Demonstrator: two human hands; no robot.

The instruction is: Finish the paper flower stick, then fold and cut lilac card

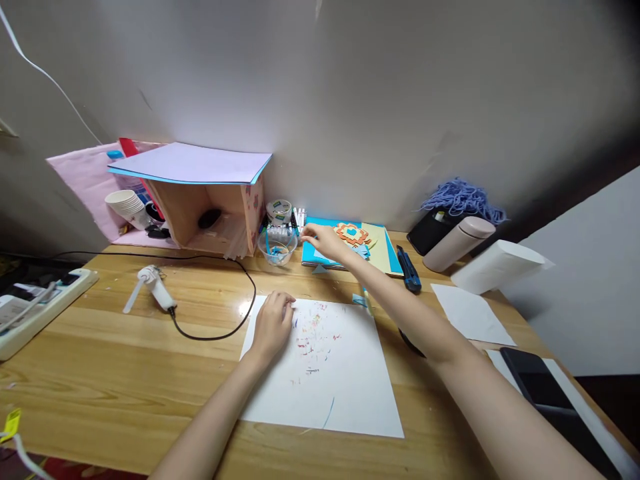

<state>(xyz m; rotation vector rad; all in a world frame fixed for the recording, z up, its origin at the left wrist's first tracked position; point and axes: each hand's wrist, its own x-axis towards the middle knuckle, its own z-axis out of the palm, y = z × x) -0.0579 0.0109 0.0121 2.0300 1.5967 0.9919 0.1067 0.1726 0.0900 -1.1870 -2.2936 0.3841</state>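
My left hand [275, 325] lies palm down on the upper left part of a white sheet of paper [350, 393], its fingers slightly bent and holding nothing. Coloured marks and a blue curved stroke show on the sheet. My right hand [324, 243] reaches over to the right side of a clear plastic bowl [277, 255] with small blue scraps inside. Its fingers are drawn together, and whatever they may hold is too small to make out. Behind the right hand lies a stack of coloured paper [393, 250], with an orange paper cutout [345, 233] on top.
An open box [250, 213] with a lilac sheet roof stands at the back left. A glue gun [159, 291] and its black cord lie left of the paper. On the right are a utility knife [409, 270], a bottle [459, 244], a white roll [500, 267] and a black phone [537, 377].
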